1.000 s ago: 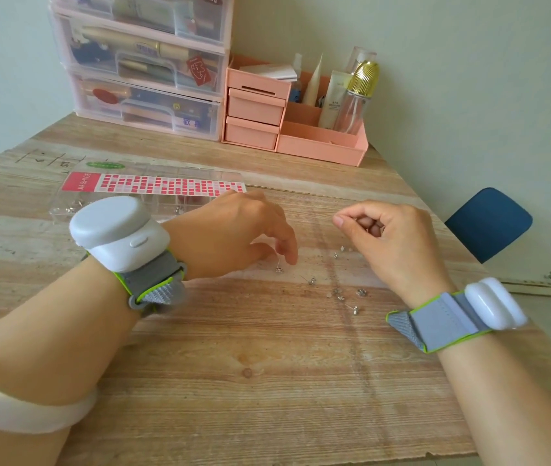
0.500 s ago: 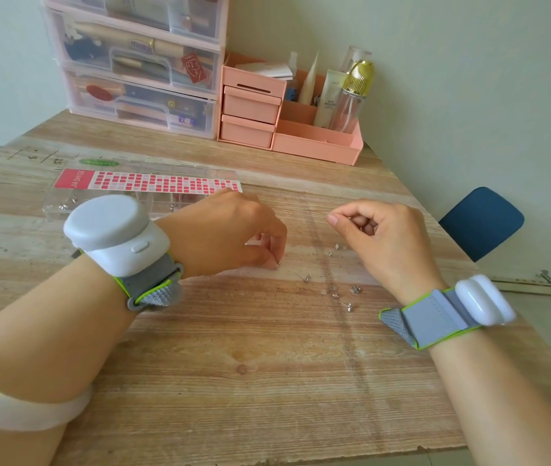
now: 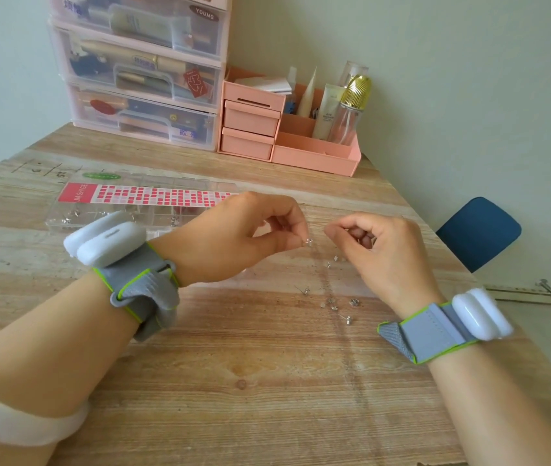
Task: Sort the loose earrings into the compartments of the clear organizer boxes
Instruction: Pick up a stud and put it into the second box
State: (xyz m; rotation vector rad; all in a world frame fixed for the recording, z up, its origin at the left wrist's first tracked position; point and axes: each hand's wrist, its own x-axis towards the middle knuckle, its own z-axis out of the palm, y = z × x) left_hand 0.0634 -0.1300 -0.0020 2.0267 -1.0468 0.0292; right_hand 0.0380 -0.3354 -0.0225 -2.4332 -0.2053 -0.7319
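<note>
The left hand (image 3: 233, 237) is raised over the pale wooden plank table (image 3: 233, 381), its thumb and forefinger pressed together on a tiny silver stud earring (image 3: 307, 242) that shows just past the fingertips. The other fingers curl loosely above it. Just at three o'clock of it, the right hand (image 3: 381, 253) hangs with fingers curled inward toward the palm; something small glints inside the curl, but whether it holds an earring I cannot tell. The two hands are near each other, not touching. Each wrist wears a grey strap edged in green with a white plastic pod.

A scatter of small silver loose earrings (image 3: 334, 304) lies on the table at six o'clock of the gap between the hands, with a few more (image 3: 334, 260) just under the right hand's fingers.

The flat clear plastic organizer box (image 3: 116, 210), with a red-and-pink sticker sheet across its lid, lies at ten o'clock of the left hand, partly hidden by the left wrist; a few small silver pieces show in its near compartments.

At twelve o'clock, against the wall, stands a stack of clear pink-framed drawers (image 3: 139, 79), and beside it a salmon-pink desk organizer (image 3: 284, 136) with small drawers, holding tubes and a gold-capped bottle (image 3: 351, 109). A blue chair seat (image 3: 479, 230) shows at three o'clock, beyond the table's edge.
</note>
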